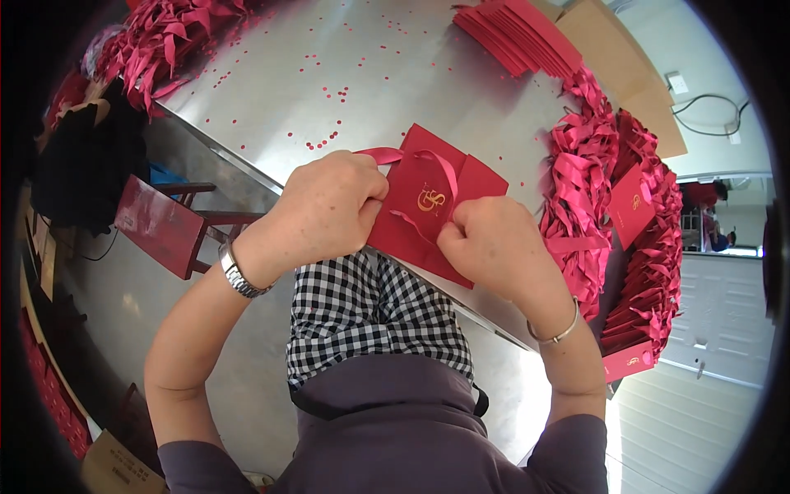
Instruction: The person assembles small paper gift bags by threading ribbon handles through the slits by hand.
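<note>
A flat red paper gift bag [403, 177] with a gold emblem lies at the table's near edge, tilted to the right. A pink-red satin ribbon [445, 169] loops across its front. My left hand [333, 202], wearing a metal watch, is closed at the bag's left side, and ribbon comes out by its knuckles. My right hand [492, 243], with a bangle on the wrist, is closed over the bag's lower right part, and ribbon runs into its fingers. Both hands' fingertips are mostly hidden.
Small red paper dots [332, 134] are scattered over the metal table [271, 66]. Ribbon bundles [580, 177] and rows of red bags [646, 272] line the right; more ribbon [169, 37] heaps far left. Flat red bags [522, 37] are stacked at the back. A red stool [160, 226] stands left.
</note>
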The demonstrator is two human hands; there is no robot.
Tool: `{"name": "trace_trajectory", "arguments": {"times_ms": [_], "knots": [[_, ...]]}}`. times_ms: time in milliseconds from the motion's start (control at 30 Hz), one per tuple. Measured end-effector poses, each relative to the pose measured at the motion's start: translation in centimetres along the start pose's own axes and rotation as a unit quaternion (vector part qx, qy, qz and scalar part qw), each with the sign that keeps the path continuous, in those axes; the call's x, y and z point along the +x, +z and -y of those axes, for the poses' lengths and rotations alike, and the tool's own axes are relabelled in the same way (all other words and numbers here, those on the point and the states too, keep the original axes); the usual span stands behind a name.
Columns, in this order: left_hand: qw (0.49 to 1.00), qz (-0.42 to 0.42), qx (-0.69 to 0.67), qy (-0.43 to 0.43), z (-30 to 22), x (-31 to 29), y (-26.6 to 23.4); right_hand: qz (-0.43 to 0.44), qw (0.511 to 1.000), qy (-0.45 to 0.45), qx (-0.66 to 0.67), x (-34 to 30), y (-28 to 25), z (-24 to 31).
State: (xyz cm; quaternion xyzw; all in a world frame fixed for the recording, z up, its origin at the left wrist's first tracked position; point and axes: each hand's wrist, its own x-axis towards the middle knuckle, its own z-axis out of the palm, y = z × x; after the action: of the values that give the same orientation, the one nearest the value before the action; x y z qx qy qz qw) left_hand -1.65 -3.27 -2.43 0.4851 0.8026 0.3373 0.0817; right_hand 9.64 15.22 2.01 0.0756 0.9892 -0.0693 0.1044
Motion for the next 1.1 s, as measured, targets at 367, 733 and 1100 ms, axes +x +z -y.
{"name": "trace_trajectory", "arguments": {"times_ms": [367, 733, 1100], "knots": [[0.999, -0.023, -0.008, 0.021, 0.5, -0.5, -1.2, -0.039, 0.987, -0.012, 0.153, -2.9, 1.9, -0.3], [0.964, -0.201, 0.123, -0.121, 6.8, -1.9, -5.0, -0.026, 0.986, -0.028, 0.161, -2.8, 1.8, -0.7], [0.955, -0.238, 0.176, 0.002, 5.1, -0.6, -1.2, -0.051, 0.985, -0.038, 0.163, -3.1, 2.2, -0.6]]}}
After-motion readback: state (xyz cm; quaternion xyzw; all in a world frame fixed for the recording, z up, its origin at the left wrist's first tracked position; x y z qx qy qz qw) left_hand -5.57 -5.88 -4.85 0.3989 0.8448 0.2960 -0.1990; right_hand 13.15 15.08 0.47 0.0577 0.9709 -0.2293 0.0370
